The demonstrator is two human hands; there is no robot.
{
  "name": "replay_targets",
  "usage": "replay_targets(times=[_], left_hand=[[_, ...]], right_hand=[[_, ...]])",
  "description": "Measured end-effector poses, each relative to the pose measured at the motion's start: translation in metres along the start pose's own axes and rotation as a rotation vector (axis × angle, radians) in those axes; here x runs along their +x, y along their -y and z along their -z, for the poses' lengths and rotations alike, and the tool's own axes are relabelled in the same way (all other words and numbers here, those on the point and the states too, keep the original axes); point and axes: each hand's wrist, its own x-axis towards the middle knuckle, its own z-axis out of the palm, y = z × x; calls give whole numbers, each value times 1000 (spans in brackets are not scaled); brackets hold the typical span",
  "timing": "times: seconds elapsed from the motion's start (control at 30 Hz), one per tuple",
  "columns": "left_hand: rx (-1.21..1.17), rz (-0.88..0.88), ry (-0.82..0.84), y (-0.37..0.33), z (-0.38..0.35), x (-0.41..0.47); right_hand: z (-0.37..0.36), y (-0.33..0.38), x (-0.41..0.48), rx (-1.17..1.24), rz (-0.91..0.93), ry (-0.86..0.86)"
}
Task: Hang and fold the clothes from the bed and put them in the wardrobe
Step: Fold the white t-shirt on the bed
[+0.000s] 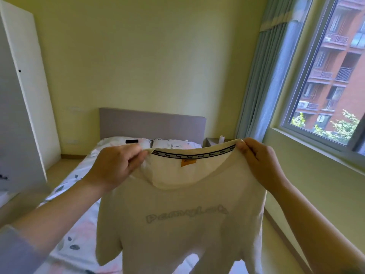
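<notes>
Head view: both hands (116, 165) (258, 161) pinch cream T-shirt (181, 224) collar (orange tag inside) above bed (79, 194).

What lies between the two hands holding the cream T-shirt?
Head view: the stretched collar of the cream T-shirt, with printed white tape and orange label, spans left hand to right hand.

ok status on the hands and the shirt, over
Left hand and right hand each pinch the collar. The cream t-shirt hangs loose above the bed. Nothing seen in the way.
</notes>
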Motion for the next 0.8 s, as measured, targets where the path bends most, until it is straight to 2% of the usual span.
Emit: replay_targets(times=[0.2,0.43,0.57,0.8], left_hand=[[-65,13,-50,-56,37,-21],[-188,-1,22,-84,82,-53],[-233,32,125,-95,79,-78],[-288,189,418,-100,32,-134]], right_hand=[[54,33,-58,-16,64,-60],[97,72,-118,-104,62,-23],[104,62,-149,-129,3,53],[71,5,-212,-149,-193,231]])
